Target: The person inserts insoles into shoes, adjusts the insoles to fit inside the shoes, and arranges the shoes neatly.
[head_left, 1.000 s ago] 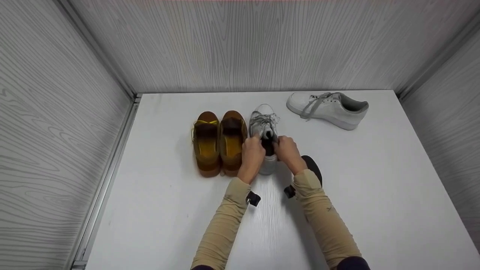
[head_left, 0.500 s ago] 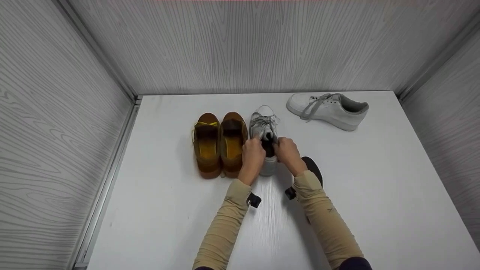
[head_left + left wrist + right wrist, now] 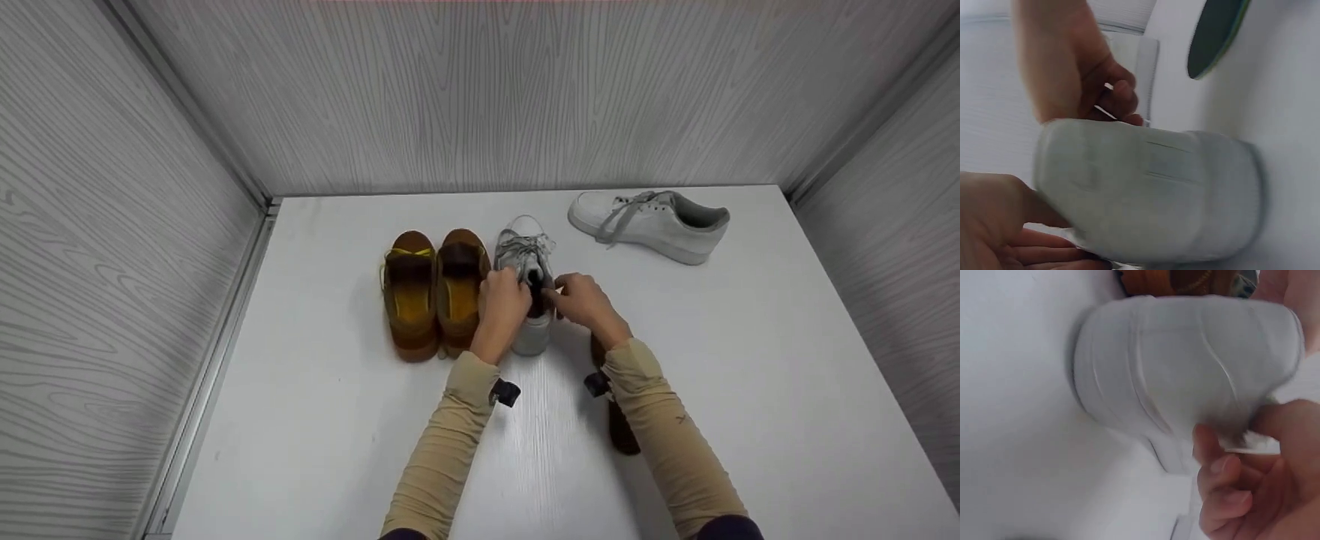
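A white lace-up sneaker point(image 3: 531, 341) stands on the white table with its toe pointing away, its heel point(image 3: 1129, 185) filling the left wrist view. My left hand point(image 3: 504, 301) grips the left side of its collar. On the other side my right hand point(image 3: 589, 304) pinches the collar edge, thumb at the opening and curled fingers point(image 3: 1224, 467) against the outer side. A pair of brown loafers with yellow laces, the left loafer point(image 3: 409, 304) and the right loafer point(image 3: 457, 289), sits side by side just left of the sneaker.
A second white sneaker point(image 3: 660, 232) with grey laces lies sideways at the back right. Under my right forearm is a dark shoe point(image 3: 622, 431), partly hidden. Grey wood-grain walls point(image 3: 465, 97) enclose the table point(image 3: 315, 420) at the back and both sides.
My right hand and forearm have shifted a little to the right, its fingers less tightly closed, uncovering more of the dark shoe's near end. The left hand keeps its hold; the view tilted slightly.
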`<state>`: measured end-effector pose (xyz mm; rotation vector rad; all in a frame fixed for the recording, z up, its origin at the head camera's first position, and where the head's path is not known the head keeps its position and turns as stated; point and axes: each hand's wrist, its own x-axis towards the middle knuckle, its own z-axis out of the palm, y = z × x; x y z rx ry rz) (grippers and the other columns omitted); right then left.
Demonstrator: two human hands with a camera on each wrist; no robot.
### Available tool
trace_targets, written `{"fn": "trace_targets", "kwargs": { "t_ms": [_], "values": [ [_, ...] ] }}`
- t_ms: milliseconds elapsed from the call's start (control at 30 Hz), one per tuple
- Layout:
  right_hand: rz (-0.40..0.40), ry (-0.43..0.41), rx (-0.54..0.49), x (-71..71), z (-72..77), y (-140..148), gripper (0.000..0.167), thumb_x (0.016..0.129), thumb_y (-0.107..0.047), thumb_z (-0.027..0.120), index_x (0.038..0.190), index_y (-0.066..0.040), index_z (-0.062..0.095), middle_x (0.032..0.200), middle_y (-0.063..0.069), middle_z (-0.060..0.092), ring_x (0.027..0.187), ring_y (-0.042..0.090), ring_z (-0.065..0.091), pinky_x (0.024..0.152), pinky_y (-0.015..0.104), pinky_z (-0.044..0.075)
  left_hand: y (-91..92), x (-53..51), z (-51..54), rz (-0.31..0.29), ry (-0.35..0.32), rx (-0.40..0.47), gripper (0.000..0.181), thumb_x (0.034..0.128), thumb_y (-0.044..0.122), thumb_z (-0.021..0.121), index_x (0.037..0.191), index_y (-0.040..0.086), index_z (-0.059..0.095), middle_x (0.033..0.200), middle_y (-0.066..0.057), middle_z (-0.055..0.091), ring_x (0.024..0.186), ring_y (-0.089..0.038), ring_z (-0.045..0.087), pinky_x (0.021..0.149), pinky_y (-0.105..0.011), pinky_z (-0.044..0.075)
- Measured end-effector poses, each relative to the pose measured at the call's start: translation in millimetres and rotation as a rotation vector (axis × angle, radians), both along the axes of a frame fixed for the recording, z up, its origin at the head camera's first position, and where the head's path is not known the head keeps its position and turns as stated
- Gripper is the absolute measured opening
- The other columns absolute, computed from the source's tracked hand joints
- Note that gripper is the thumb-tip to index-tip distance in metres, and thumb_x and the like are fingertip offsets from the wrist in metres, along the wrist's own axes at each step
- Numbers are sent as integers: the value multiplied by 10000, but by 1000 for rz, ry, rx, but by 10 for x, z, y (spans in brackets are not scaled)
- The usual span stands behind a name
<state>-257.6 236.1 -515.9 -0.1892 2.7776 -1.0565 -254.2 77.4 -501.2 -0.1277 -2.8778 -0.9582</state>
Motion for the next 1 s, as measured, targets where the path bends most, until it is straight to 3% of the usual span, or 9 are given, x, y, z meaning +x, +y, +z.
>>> {"fn": "trace_targets", "kwargs": {
  "t_ms": [167, 233, 300, 433, 533, 600, 733, 833, 1000],
  "values": [
    [-23, 199, -32, -13, 105, 271, 229, 974, -162, 590, 1061, -2, 729, 652, 87, 655, 506, 153, 552, 508, 306, 424, 95, 67, 225, -50, 100, 82, 330, 940, 164, 620, 631, 93, 529, 596, -64, 550, 562, -224, 574, 523, -354, 456],
    [-91, 322, 7, -34, 130, 404, 204, 959, -153, 603, 1010, -14, 744, 677, 88, 650, 542, 196, 564, 526, 349, 425, 165, 91, 284, -87, 148, 192, 258, 932, 145, 619, 691, 53, 621, 612, -63, 585, 572, -202, 575, 542, -333, 463],
    [-161, 431, 58, -63, 138, 556, 191, 938, -131, 606, 974, -5, 745, 717, 117, 658, 585, 249, 587, 545, 403, 447, 255, 113, 321, -137, 137, 353, 168, 928, 113, 616, 839, 5, 710, 724, -82, 675, 660, -191, 639, 610, -289, 504],
    [-279, 560, 143, -121, 120, 894, 178, 909, -68, 580, 941, 35, 721, 818, 183, 671, 721, 351, 622, 645, 507, 473, 484, 154, 340, -207, -108, 814, 233, 961, 59, 576, 1116, -66, 699, 1024, -168, 729, 974, -258, 707, 795, -258, 546],
    [-346, 596, 173, -158, 72, 1140, 169, 892, -24, 560, 963, 61, 688, 899, 220, 656, 808, 406, 621, 702, 550, 467, 655, 172, 306, -180, -333, 1135, 267, 986, 25, 531, 1190, -109, 638, 1099, -233, 700, 1063, -334, 676, 846, -314, 546],
    [-375, 609, 194, -181, 42, 1286, 176, 890, -4, 557, 1001, 82, 664, 967, 249, 626, 865, 439, 601, 749, 566, 458, 752, 178, 260, -150, -436, 1303, 293, 994, 11, 503, 1233, -131, 594, 1165, -274, 662, 1127, -367, 637, 905, -368, 524],
    [-369, 616, 261, -220, 9, 1531, 275, 887, 36, 535, 1129, 142, 611, 1141, 302, 561, 1017, 494, 539, 827, 613, 416, 906, 187, 108, -132, -571, 1616, 392, 1004, 31, 450, 1351, -151, 470, 1333, -318, 543, 1277, -408, 512, 1047, -449, 413],
    [-344, 544, 331, -237, 25, 1676, 407, 895, 33, 513, 1280, 166, 526, 1316, 327, 489, 1183, 518, 465, 925, 641, 375, 991, 201, -30, -143, -636, 1808, 500, 1014, 114, 392, 1449, -129, 343, 1464, -303, 420, 1384, -417, 378, 1135, -466, 288],
    [-282, 335, 428, -264, 97, 1830, 577, 935, -8, 496, 1451, 167, 306, 1508, 342, 291, 1406, 500, 242, 1118, 623, 184, 1091, 248, -210, -141, -693, 1952, 613, 999, 190, 313, 1519, -104, 176, 1566, -277, 260, 1461, -408, 221, 1187, -458, 136]
  ]
}}
